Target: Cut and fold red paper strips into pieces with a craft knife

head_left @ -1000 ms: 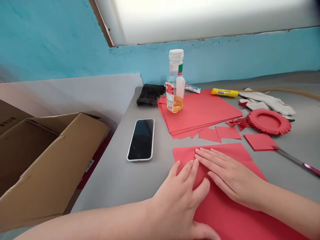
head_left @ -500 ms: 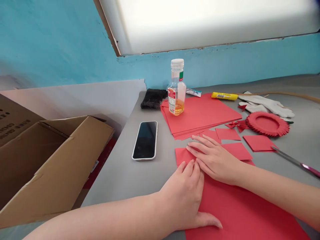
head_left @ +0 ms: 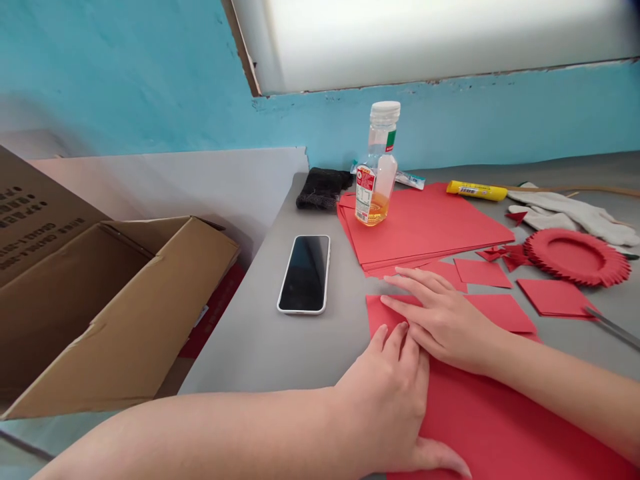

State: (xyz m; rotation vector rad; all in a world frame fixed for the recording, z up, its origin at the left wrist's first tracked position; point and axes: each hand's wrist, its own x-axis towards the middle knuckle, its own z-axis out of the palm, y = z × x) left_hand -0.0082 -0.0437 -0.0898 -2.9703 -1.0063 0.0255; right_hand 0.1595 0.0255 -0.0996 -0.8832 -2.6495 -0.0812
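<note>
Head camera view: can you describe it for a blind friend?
A person's left hand and right hand rest on a red sheet on a gray table. Beyond, a bottle stands on stacked red paper; a phone lies to the left.

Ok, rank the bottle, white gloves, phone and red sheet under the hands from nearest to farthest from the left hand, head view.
From the left hand:
1. Red sheet: touching, under the hand.
2. Phone: ahead, to the left.
3. Bottle: farther ahead, standing on the paper stack.
4. White gloves: far right, beyond the red ruffled disc.
</note>
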